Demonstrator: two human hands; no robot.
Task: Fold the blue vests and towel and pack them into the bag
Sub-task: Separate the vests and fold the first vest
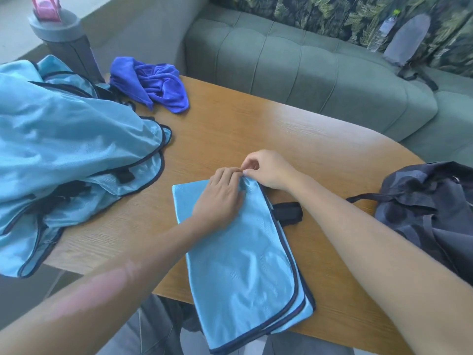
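The half-folded light-blue mesh vest (245, 254), dark-piped and lying at centre frame over the wooden surface's (256, 129) near edge, wants its far corner squared, so the left hand (220, 198) presses flat, fingers relaxed, while the right hand (266, 170) pinches that top edge, best pulled taut before creasing.

Wooden table (268, 129) with rounded edge, daylit — behind it a green tufted sofa (294, 65) against a leaf-patterned wall (320, 11); grey stand (66, 39) at far left.

Green sofa (294, 70) (backpack (407, 42) on it), wooden table (256, 129)
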